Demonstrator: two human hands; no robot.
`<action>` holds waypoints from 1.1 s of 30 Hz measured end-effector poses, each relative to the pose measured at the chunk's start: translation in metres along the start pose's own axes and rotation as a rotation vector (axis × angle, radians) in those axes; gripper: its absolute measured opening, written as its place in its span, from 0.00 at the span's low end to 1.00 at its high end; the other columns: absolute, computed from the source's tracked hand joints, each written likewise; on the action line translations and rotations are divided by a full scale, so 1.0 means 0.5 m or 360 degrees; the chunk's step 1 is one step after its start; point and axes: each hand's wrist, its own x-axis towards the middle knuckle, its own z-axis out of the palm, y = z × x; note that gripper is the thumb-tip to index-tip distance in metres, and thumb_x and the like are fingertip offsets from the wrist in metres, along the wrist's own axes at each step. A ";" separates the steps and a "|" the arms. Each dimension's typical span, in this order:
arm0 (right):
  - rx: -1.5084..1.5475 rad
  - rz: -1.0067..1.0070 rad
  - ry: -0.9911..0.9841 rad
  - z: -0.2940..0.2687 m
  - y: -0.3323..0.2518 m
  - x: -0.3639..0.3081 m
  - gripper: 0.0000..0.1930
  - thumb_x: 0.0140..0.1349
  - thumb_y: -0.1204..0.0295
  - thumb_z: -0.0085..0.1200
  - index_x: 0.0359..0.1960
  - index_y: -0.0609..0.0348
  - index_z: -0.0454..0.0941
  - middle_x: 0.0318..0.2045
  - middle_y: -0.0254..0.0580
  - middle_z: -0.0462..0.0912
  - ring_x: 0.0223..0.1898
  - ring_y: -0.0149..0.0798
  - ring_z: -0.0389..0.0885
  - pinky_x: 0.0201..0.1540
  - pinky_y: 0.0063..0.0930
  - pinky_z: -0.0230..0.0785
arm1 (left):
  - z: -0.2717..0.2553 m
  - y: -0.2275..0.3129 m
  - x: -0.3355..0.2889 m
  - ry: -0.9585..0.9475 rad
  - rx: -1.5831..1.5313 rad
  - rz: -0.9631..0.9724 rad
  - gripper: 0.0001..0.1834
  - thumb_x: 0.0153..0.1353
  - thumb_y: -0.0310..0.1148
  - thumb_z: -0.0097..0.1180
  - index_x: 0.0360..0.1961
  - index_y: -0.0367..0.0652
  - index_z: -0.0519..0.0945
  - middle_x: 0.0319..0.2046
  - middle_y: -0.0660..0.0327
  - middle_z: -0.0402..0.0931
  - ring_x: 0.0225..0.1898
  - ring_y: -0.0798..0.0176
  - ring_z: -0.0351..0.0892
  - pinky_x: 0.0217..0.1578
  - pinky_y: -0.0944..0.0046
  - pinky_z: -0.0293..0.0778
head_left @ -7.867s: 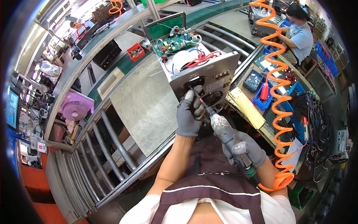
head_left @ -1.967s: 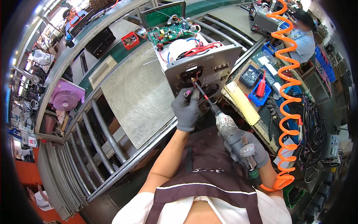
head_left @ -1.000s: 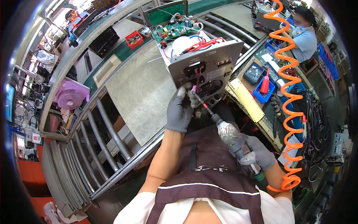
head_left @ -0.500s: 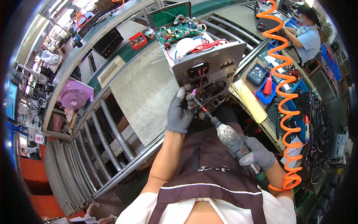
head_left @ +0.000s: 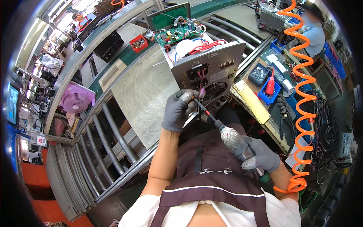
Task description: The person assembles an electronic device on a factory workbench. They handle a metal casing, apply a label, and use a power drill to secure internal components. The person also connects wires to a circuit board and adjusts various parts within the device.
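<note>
My right hand (head_left: pixel 262 156), in a grey glove, is wrapped round a power screwdriver (head_left: pixel 231 139) with silvery wrapping on its front and an orange coiled hose (head_left: pixel 304 109) at its rear. The bit points up and left to the fingertips of my gloved left hand (head_left: pixel 177 111). Those fingers are pinched together at the tip; what they hold is too small to make out. Just beyond stands an electrical unit with a grey panel (head_left: pixel 236 56), tilted slightly. Wires with a pink sleeve (head_left: pixel 202 93) hang from its socket. On top lie a green circuit board (head_left: pixel 177 36) and red wires (head_left: pixel 204 47).
Under the unit is a metal plate (head_left: pixel 140 94) beside a roller conveyor (head_left: pixel 117 132). To the right, a bench carries blue bins (head_left: pixel 259 74), a red bottle (head_left: pixel 270 85), a yellow strip (head_left: pixel 251 102) and black cables (head_left: pixel 327 132). A person (head_left: pixel 312 36) sits at far right.
My left hand has moved slightly left, away from the pink-sleeved wire, which now hangs free. The screwdriver stays nearly in place in my right hand. The hose has swung right.
</note>
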 end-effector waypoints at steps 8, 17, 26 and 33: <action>-0.0130 -0.0034 0.0023 0.001 -0.002 -0.007 0.36 0.37 0.67 0.64 0.52 0.64 0.66 0.40 0.35 0.72 0.42 0.29 0.69 0.49 0.25 0.61 | 0.008 0.052 0.002 -0.0017 0.0464 -0.0155 0.14 0.55 0.35 0.57 0.33 0.32 0.78 0.18 0.63 0.72 0.14 0.76 0.62 0.14 0.77 0.56; -0.0492 -0.0044 0.0034 -0.012 -0.012 -0.017 0.36 0.38 0.67 0.65 0.52 0.63 0.66 0.40 0.35 0.73 0.41 0.29 0.70 0.48 0.24 0.63 | 0.029 0.076 0.000 -0.0108 0.0767 -0.0394 0.12 0.56 0.35 0.56 0.31 0.35 0.79 0.13 0.65 0.70 0.10 0.78 0.58 0.11 0.77 0.52; 0.0013 -0.0127 -0.0039 -0.037 0.040 -0.001 0.34 0.36 0.65 0.62 0.49 0.64 0.69 0.36 0.34 0.74 0.37 0.28 0.70 0.43 0.23 0.63 | 0.029 -0.010 0.016 -0.0120 0.0136 -0.0193 0.12 0.62 0.37 0.49 0.37 0.37 0.76 0.10 0.68 0.64 0.10 0.77 0.57 0.12 0.75 0.52; 0.0269 -0.0106 0.0095 -0.041 0.083 0.004 0.33 0.35 0.65 0.62 0.48 0.65 0.69 0.33 0.32 0.73 0.35 0.27 0.69 0.41 0.21 0.63 | 0.086 -0.026 0.039 -0.0049 -0.0073 -0.0180 0.13 0.65 0.36 0.44 0.39 0.35 0.73 0.10 0.68 0.61 0.10 0.74 0.54 0.14 0.73 0.52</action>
